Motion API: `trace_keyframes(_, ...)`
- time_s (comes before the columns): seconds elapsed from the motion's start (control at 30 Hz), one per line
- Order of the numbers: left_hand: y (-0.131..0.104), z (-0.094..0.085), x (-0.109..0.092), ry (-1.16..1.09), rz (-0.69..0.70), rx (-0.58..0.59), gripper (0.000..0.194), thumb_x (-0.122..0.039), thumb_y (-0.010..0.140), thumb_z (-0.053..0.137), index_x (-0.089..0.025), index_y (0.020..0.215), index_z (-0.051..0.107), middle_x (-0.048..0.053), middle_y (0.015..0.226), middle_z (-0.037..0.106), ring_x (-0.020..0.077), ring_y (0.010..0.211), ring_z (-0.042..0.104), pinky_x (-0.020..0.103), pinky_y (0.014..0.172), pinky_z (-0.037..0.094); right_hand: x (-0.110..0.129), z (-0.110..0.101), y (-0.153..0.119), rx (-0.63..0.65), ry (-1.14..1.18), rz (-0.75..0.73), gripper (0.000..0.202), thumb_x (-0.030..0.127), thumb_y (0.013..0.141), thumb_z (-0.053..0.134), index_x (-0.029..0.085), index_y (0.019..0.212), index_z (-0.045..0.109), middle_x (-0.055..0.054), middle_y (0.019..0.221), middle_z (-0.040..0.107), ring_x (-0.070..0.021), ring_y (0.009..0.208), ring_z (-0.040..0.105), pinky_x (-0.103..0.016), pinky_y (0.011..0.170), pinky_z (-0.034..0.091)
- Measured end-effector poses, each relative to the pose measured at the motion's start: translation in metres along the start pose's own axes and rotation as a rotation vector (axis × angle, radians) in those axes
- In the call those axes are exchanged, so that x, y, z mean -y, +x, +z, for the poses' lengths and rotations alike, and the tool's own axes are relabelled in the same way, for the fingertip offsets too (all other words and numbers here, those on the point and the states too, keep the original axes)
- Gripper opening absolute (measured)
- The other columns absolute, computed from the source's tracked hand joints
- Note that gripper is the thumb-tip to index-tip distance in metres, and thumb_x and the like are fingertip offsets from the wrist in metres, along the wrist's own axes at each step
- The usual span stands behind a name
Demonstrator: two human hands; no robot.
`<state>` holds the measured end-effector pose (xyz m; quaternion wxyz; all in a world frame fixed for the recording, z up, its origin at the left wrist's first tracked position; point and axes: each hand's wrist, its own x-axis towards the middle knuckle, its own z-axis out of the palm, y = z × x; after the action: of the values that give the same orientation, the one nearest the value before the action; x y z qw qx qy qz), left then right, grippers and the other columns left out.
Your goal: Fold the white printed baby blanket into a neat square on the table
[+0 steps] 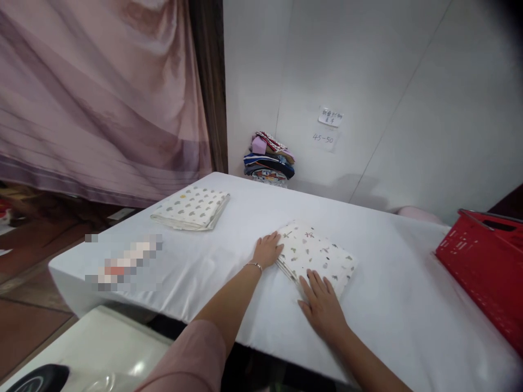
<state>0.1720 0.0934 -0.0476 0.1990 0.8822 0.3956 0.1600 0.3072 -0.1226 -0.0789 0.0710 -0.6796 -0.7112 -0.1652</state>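
Observation:
A folded white cloth with small leaf and mushroom-like prints (318, 251) lies flat near the middle of the white-covered table (245, 207). At its left corner rests my left hand (267, 250), fingers spread and a thin bracelet on the wrist. My right hand (322, 307) lies with fingers apart on the cloth's near edge. Neither hand grips the fabric. Farther left on the table is a second folded cloth (192, 208), white with grey heart-like shapes.
A red plastic basket (486, 267) stands at the table's right end. Folded fabrics (269, 160) are stacked beyond the far edge by the wall. A pixelated patch covers something at the left. A pale glossy surface (93, 343) sits at lower left.

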Motion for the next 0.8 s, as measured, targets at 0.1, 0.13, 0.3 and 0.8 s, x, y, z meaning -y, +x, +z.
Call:
trace_keyframes(0.1, 0.005, -0.005, -0.001, 0.024, -0.030, 0.054, 0.044, -0.040, 0.089, 0.034, -0.029, 0.130, 0.043, 0.002, 0.145, 0.035, 0.0244, 0.126, 0.036, 0.043, 0.105, 0.024, 0.001, -0.002, 0.001, -0.001, 0.010, 0.005, 0.052, 0.038, 0.090, 0.041, 0.019, 0.138, 0.036, -0.012, 0.145, 0.030, -0.0279, 0.134, 0.024, -0.047, 0.106, 0.021)
trace_keyframes(0.13, 0.007, -0.007, -0.001, 0.032, -0.041, 0.076, 0.043, -0.040, 0.089, 0.033, -0.029, 0.129, 0.044, 0.002, 0.143, 0.036, 0.0243, 0.124, 0.039, 0.042, 0.104, 0.027, 0.001, -0.003, 0.001, -0.003, 0.015, 0.006, 0.052, 0.038, 0.090, 0.041, 0.019, 0.138, 0.036, -0.012, 0.145, 0.030, -0.0274, 0.134, 0.025, -0.046, 0.106, 0.022)
trace_keyframes(0.3, 0.015, -0.014, -0.002, 0.084, -0.089, 0.098, 0.040, -0.033, 0.089, 0.030, -0.028, 0.124, 0.051, 0.005, 0.128, 0.053, 0.0243, 0.114, 0.047, 0.039, 0.092, 0.037, 0.000, -0.006, -0.007, -0.022, 0.037, 0.030, 0.048, 0.032, 0.090, 0.039, 0.019, 0.136, 0.040, -0.009, 0.143, 0.036, -0.0251, 0.132, 0.029, -0.047, 0.107, 0.021)
trace_keyframes(0.8, -0.094, -0.027, -0.020, 0.317, -0.122, -0.026, 0.036, -0.031, 0.086, 0.042, -0.021, 0.118, 0.054, 0.011, 0.108, 0.060, 0.0258, 0.098, 0.054, 0.042, 0.087, 0.037, -0.048, -0.036, -0.057, 0.117, 0.180, 0.102, 0.043, 0.040, 0.092, 0.034, 0.028, 0.132, 0.045, -0.004, 0.141, 0.038, -0.0250, 0.133, 0.030, -0.053, 0.106, 0.021)
